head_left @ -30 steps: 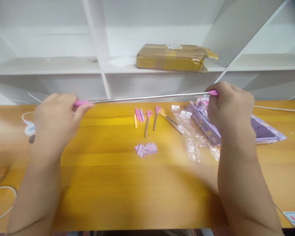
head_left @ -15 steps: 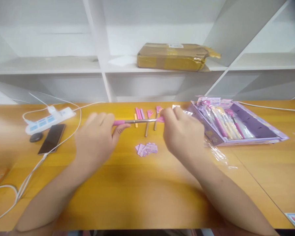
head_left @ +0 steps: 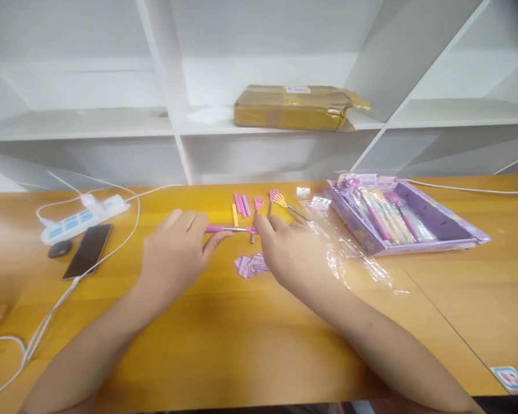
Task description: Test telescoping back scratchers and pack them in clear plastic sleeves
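A stick with a pink handle and metal rod [head_left: 233, 229] is stretched level between my hands. My left hand [head_left: 175, 247] is closed round its pink handle. The fingers of my right hand [head_left: 287, 247] grip its pink head, mostly hidden by them. Behind lie a pink hand-shaped scratcher head [head_left: 258, 202], another pink one [head_left: 273, 195] and a yellow one [head_left: 280, 199], on metal rods. To their left are pink and purple tubes [head_left: 242, 204] and a yellow tube [head_left: 235, 215]. Small purple cards [head_left: 248, 265] lie in front of them.
On the right, a purple box [head_left: 435, 244] holds wrapped sticks, with clear plastic wrappers [head_left: 336, 253] beside it. At left are a power strip [head_left: 86, 218], a phone [head_left: 88, 251], a dark round object [head_left: 60, 249] and white cables. A taped carton [head_left: 289, 107] sits on the shelf.
My right hand has moved left, closer to my left hand, and the metal rod between them shows shorter. The yellow scratcher head and clear wrappers are now less covered. The view has shifted slightly.
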`<state>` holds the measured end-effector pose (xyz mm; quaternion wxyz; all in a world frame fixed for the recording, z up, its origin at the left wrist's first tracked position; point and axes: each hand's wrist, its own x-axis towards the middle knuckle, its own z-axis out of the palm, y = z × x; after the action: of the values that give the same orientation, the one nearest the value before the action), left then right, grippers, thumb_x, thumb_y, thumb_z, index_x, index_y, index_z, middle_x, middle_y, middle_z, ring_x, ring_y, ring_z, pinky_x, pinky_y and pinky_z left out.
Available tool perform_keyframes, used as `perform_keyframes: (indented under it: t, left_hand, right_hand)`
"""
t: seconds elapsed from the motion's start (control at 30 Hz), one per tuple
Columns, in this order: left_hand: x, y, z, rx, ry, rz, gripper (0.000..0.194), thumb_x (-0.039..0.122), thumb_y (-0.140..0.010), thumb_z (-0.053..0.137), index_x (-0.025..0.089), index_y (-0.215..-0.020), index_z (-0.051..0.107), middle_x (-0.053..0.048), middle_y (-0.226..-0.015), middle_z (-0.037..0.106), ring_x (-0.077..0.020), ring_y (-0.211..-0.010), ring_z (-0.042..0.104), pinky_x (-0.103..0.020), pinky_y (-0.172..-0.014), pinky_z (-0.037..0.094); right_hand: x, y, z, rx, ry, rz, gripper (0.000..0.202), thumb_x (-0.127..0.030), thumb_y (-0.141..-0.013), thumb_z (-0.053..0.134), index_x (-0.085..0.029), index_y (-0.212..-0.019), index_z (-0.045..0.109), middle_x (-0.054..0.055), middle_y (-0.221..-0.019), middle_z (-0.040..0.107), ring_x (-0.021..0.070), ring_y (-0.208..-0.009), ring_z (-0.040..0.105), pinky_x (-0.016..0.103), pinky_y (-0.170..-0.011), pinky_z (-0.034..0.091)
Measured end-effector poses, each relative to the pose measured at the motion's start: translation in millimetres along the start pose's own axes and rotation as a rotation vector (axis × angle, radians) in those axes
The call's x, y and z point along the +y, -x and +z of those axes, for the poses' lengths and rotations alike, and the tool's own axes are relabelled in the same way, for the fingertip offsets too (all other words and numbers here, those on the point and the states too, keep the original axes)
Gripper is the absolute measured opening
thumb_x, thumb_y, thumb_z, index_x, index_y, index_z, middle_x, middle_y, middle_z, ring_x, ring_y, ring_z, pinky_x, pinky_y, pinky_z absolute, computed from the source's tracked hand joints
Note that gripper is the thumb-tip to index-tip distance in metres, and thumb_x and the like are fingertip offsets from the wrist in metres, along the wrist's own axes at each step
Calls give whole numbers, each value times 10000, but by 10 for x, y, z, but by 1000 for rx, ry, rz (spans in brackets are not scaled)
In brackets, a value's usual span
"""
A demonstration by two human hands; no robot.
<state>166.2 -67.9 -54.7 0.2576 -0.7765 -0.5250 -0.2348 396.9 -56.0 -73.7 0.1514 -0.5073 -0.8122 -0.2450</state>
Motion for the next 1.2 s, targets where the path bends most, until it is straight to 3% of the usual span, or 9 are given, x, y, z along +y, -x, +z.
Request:
perform_keyframes:
  t: [0.17, 0.3, 0.7, 0.9, 1.2]
  left_hand:
    - [-5, -2, -4, 30, 14, 30, 476, 592, -1037, 568, 189, -808, 677, -47, -710, 643, -209, -716, 550, -322, -540, 253]
    - [-5, -6, -12, 33, 9, 41, 470, 589, -1035, 574, 189, -806, 667, -42, -716, 644, -207, -716, 548, -323, -538, 264]
    - [-14, -2, -26, 39, 47, 42, 477, 589, -1036, 572, 187, -795, 660, -40, -712, 647, -202, -716, 541, -318, -539, 270]
    - [-49, -6, -36, 31, 58, 38, 486, 579, -1053, 542, 189, -781, 645, -46, -706, 632, -202, -709, 515, -328, -560, 272]
    - [-18, 3, -28, 39, 40, 31, 505, 596, -1057, 517, 187, -780, 624, -39, -713, 639, -194, -707, 522, -327, -543, 272]
  right_hand:
    - [13, -1, -22, 37, -21, -15, 168, -110, -914, 494, -158, -895, 654, 21, -648, 538, 137, -513, 214, 326, -597, 100]
    - [27, -11, -58, 133, -42, -25, 219, -182, -969, 492, -172, -772, 587, 11, -597, 510, 137, -510, 236, 318, -590, 96]
    - [48, 4, -77, 261, -28, -47, 218, -203, -968, 551, -180, -757, 601, -3, -584, 506, 137, -496, 275, 307, -570, 106]
    - [57, -4, -80, 345, -98, -56, 213, -232, -955, 563, -175, -759, 625, -1, -591, 524, 139, -544, 366, 312, -580, 193]
    - [70, 2, -91, 355, -137, -63, 212, -254, -955, 557, -172, -763, 596, -14, -610, 520, 123, -548, 385, 310, -572, 236]
